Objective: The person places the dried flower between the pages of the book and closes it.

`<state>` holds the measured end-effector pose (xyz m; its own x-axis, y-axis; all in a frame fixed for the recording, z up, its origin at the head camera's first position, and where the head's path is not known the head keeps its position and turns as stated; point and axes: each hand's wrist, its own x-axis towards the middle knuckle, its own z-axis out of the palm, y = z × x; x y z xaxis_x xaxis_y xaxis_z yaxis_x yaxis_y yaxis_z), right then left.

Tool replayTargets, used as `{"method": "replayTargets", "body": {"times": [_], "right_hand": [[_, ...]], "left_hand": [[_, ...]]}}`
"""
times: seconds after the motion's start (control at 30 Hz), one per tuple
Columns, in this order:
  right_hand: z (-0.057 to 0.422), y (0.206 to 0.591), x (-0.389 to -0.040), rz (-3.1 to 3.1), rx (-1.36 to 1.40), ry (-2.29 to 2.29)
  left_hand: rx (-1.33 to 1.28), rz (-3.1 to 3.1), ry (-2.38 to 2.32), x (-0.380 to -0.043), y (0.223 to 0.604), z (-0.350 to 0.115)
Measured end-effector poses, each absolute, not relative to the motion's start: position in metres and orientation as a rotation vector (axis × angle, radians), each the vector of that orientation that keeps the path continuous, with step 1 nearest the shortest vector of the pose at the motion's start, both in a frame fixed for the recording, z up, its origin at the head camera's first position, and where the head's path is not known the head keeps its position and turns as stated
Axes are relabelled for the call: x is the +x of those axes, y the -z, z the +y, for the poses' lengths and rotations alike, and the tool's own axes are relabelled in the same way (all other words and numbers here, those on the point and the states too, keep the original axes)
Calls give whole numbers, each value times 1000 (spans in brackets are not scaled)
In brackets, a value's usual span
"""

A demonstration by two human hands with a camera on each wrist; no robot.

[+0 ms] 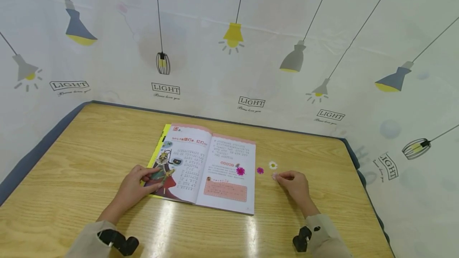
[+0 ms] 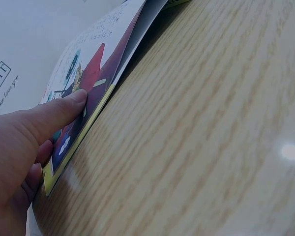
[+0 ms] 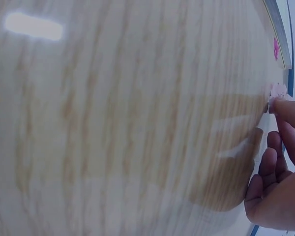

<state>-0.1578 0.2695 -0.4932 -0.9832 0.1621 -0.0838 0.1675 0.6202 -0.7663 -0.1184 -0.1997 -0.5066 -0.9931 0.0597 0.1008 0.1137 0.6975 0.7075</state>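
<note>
An open book (image 1: 229,186) with printed text and a coloured picture lies on the wooden table. My left hand (image 1: 134,184) is at its left edge, with thumb and index finger resting on the picture. In the left wrist view the straight thumb (image 2: 64,110) presses on the page beside the yellow cover edge. To the right of the book, my right hand (image 1: 295,188) pinches a small pale pink flower (image 3: 278,90) between thumb and fingertip. Nearby lie a white daisy (image 1: 273,165) and a magenta flower (image 1: 260,170). Another magenta flower (image 1: 240,171) is on the right page.
The wooden table (image 1: 89,146) extends around the book. Behind it, a pale cloth (image 1: 201,63) printed with hanging lamps reaches down to the table's far edge. A black device (image 1: 118,242) is strapped to the left sleeve, another black device (image 1: 302,239) to the right one.
</note>
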Motion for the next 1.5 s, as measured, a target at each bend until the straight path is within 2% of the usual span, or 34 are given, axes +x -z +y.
{"method": "replayTargets", "body": {"times": [0.77,1.5], "right_hand": [[261,482,-161,2823,293,1305],[209,465,-182,2832,117,1258]], "left_hand": [[-118,-2847,1200,-118,505,-199],[-131,-2819,1194,-118,508,-199]]}}
